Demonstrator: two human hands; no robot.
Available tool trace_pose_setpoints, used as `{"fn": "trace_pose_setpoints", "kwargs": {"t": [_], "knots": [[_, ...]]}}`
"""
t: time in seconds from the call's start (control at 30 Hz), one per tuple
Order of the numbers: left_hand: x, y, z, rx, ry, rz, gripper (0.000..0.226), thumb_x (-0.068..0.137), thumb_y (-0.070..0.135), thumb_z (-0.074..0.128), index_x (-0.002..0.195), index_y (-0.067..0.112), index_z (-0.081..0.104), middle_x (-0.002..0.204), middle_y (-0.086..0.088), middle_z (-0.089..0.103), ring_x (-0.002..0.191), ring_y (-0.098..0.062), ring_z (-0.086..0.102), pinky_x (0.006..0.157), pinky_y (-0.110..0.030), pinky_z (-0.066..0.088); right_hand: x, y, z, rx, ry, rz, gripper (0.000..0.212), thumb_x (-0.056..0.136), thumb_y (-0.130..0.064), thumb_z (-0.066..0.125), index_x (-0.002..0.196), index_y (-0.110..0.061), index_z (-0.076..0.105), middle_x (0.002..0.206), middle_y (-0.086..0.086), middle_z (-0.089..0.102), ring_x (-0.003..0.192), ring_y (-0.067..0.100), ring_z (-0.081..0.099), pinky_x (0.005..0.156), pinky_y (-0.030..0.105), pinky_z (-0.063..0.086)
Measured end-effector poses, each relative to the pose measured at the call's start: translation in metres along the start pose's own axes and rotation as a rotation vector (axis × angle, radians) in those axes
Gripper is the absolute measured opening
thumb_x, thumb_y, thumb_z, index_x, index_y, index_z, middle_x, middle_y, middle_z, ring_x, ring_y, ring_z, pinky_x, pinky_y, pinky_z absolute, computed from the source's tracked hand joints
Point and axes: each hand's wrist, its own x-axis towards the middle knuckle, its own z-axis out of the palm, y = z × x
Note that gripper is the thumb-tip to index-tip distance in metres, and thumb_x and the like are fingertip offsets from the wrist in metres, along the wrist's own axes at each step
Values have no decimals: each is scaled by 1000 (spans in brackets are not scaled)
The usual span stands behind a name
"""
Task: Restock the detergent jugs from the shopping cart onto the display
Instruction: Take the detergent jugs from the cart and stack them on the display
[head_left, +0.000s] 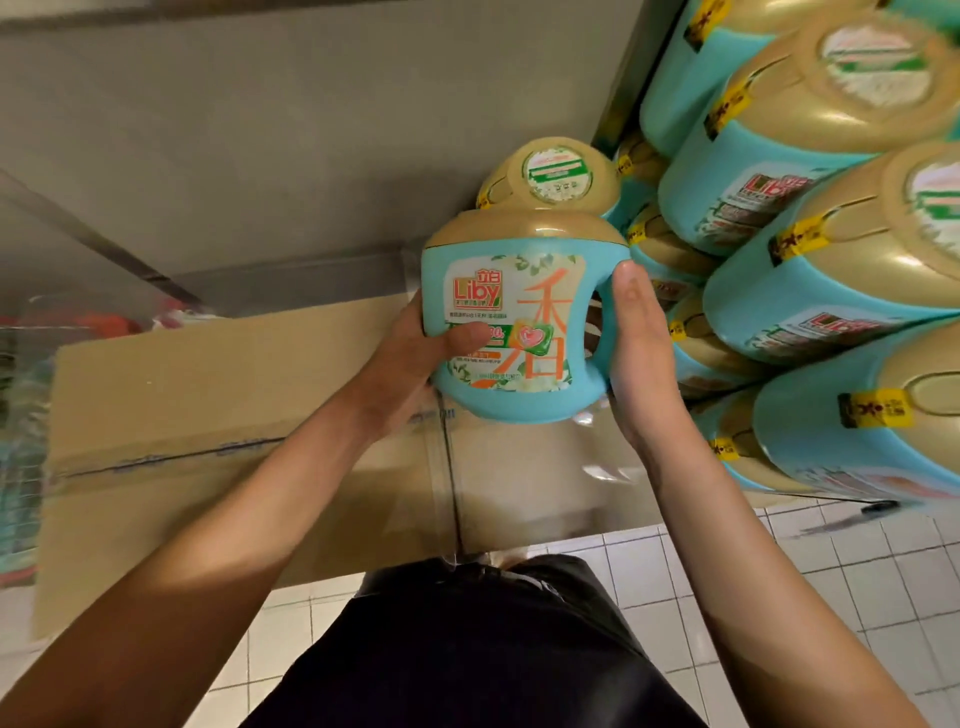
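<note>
I hold a turquoise detergent jug (519, 317) with a gold lid and a Liby label upright at the centre of the view. My left hand (415, 358) grips its left side, thumb across the label. My right hand (641, 358) presses flat against the handle side, fingers straight. Just behind it stands another jug (550, 174) of the same kind. The display (810, 234) on the right is a stacked pile of several identical jugs with yellow tags.
A taped cardboard box (218, 415) lies below the held jug, on white tiled floor (831, 561). A grey wall (260, 130) rises behind. Blurred packaged goods (31, 415) sit at the far left. My dark trousers (467, 649) fill the bottom centre.
</note>
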Motion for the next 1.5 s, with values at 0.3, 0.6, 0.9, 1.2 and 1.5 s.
{"fn": "trace_pose_setpoints", "kwargs": {"t": [0.3, 0.6, 0.9, 1.2, 1.5], "knots": [[39, 37, 11, 166, 76, 282, 87, 77, 11, 86, 149, -7, 41, 136, -22, 67, 122, -40, 68, 92, -46, 61, 24, -28, 6, -134, 0, -259, 62, 108, -45, 47, 163, -24, 25, 150, -17, 53, 136, -7, 50, 104, 11, 43], [78, 61, 5, 263, 26, 375, 114, 71, 12, 95, 154, -5, 19, 146, -34, 51, 129, -44, 61, 96, -50, 60, 43, -29, 7, -243, 7, -299, 95, 100, -56, 56, 169, -19, 3, 170, -5, 18, 154, -3, 21, 129, 25, 22], [89, 57, 3, 315, 35, 385, 117, 71, 25, 97, 156, 2, 21, 146, -24, 56, 129, -35, 64, 94, -44, 61, 50, -22, 4, -258, 1, -315, 97, 99, -63, 52, 169, -23, -4, 174, -9, 8, 153, -8, 17, 115, 2, 20], [98, 59, 2, 373, 16, 448, 115, 69, 16, 94, 156, 4, 20, 147, -24, 54, 132, -34, 62, 99, -51, 59, 52, -26, 5, -305, 23, -351, 108, 96, -56, 66, 168, -19, -5, 163, -17, 13, 152, -10, 16, 126, 14, 17], [116, 55, -7, 439, 18, 492, 117, 68, 26, 100, 154, 7, 23, 150, -18, 50, 138, -32, 57, 102, -47, 57, 63, -20, 8, -340, -9, -352, 103, 98, -43, 71, 168, -12, 2, 173, 7, 12, 161, 15, 14, 131, 44, 22]]}}
